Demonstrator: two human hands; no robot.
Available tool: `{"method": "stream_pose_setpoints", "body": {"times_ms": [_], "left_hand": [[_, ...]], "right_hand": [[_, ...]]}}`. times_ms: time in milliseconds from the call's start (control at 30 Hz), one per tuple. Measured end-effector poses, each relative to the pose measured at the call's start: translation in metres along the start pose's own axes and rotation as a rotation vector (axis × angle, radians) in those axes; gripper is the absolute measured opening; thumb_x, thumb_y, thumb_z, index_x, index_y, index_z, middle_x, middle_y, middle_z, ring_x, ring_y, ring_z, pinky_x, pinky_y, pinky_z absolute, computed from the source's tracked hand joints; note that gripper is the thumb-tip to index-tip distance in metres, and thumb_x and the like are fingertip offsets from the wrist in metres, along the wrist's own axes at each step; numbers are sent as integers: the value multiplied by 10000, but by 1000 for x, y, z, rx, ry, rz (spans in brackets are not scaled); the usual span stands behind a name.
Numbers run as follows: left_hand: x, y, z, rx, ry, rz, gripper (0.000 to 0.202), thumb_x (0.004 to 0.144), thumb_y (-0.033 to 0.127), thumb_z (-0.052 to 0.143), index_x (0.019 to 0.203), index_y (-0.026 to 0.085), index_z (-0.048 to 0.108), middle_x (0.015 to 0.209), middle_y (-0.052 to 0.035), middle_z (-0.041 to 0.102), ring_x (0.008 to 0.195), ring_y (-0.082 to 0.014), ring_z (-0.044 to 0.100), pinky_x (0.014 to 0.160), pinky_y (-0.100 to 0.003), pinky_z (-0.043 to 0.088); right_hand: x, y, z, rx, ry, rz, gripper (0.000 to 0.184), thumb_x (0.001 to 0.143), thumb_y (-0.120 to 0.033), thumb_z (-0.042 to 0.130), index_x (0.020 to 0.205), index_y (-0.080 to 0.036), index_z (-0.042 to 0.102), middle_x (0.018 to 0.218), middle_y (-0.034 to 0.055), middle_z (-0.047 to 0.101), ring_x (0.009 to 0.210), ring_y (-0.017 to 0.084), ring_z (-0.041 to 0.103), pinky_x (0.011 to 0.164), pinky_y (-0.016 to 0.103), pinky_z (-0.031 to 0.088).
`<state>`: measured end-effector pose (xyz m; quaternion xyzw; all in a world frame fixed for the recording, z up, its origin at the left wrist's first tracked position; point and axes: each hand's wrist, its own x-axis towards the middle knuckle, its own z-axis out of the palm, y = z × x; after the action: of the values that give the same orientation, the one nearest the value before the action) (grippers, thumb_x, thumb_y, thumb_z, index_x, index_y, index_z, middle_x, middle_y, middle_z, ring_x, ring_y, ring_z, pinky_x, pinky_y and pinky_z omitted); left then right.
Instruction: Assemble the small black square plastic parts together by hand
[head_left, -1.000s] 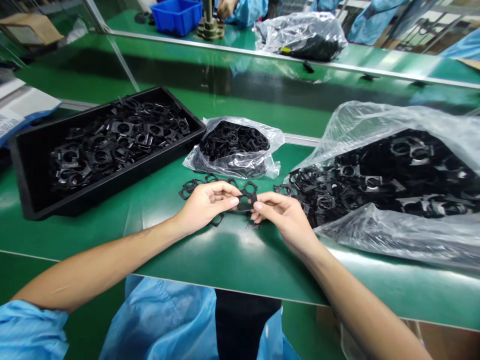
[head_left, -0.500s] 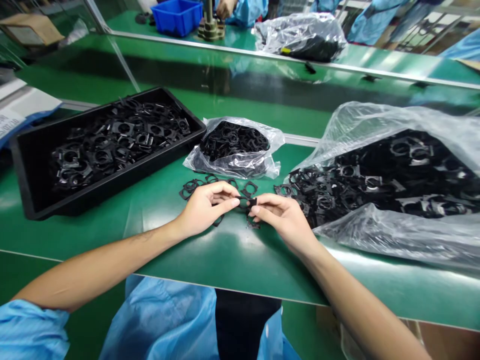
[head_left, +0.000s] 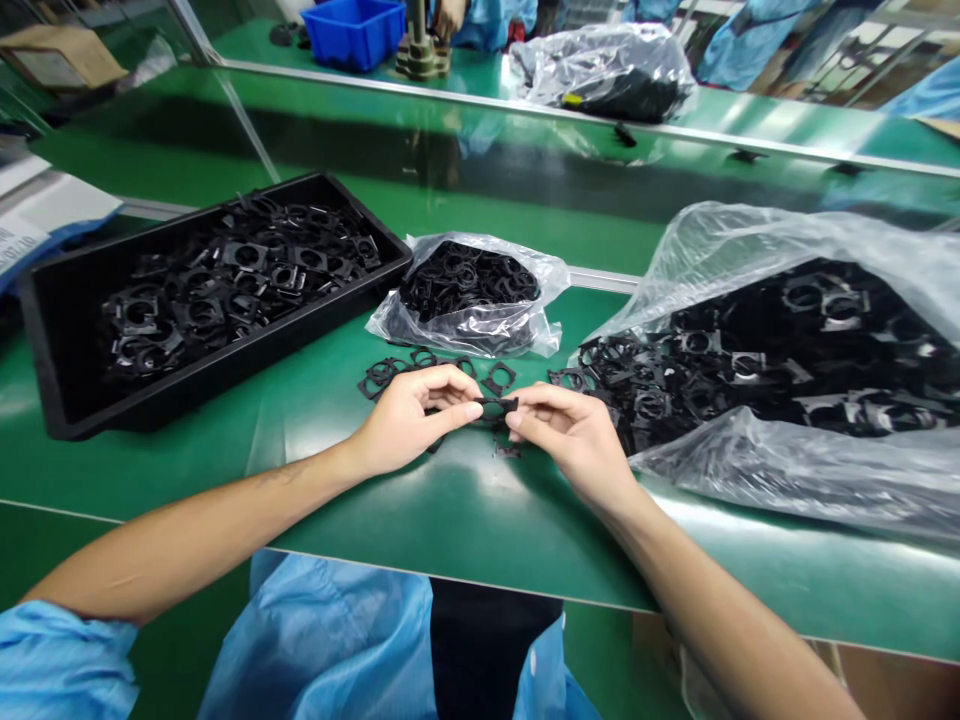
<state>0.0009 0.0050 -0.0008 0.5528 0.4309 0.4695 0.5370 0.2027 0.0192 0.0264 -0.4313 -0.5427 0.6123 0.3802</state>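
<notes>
Between my hands, just above the green table (head_left: 450, 530), is a small black plastic ring part (head_left: 496, 403). My left hand (head_left: 420, 415) pinches its left end between thumb and fingers. At its right end the thumb and fingers of my right hand (head_left: 562, 430) are closed on it. Several loose black rings (head_left: 498, 377) lie on the table just beyond my fingers. A black piece (head_left: 508, 450) rests on the table beneath my right fingertips. My fingers hide some of the held part.
A black tray (head_left: 225, 375) of black parts stands at left. Behind my hands sits a clear bag (head_left: 480, 335) of rings; a larger open bag (head_left: 750, 470) spills parts at right. Across a metal rail are a blue bin (head_left: 354, 35), another bag (head_left: 600, 65) and a co-worker's hand (head_left: 450, 18).
My right hand has shifted slightly to the right, and more of the held ring part shows between my fingertips. My left hand has barely moved.
</notes>
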Motion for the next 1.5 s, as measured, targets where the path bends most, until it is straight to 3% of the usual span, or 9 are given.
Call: {"method": "stream_pose_setpoints", "body": {"times_ms": [200,433,767,1500], "left_hand": [[-2,1,2,-22,-6,15,243,800,353,802,907,157,708,851,-35,726,797,-152,695,749,-234,562],[-1,4,0,49,-5,41,316,853,461,740,794,154,697,746,-25,678,687,-138,622,658,-232,525],[0,3,0,53,19,58,338,863,476,724,770,153,688,723,-18,654,685,-136,597,655,-230,502],[2,4,0,6,-24,5,373,846,499,738,751,146,665,693,-6,643,646,-126,621,632,-225,522]], "right_hand": [[-2,-5,-1,-17,23,-7,258,721,-397,881,804,-175,780,719,16,677,545,118,581,570,295,542],[-1,-4,0,3,-6,48,364,649,-465,913,778,-170,743,647,-9,633,546,121,578,570,287,535],[0,-3,2,102,-61,113,398,618,-472,936,767,-176,715,643,-15,651,565,113,588,583,260,523],[2,0,-1,70,-81,120,408,634,-484,923,786,-172,709,679,-9,652,577,113,587,601,266,525]]}}
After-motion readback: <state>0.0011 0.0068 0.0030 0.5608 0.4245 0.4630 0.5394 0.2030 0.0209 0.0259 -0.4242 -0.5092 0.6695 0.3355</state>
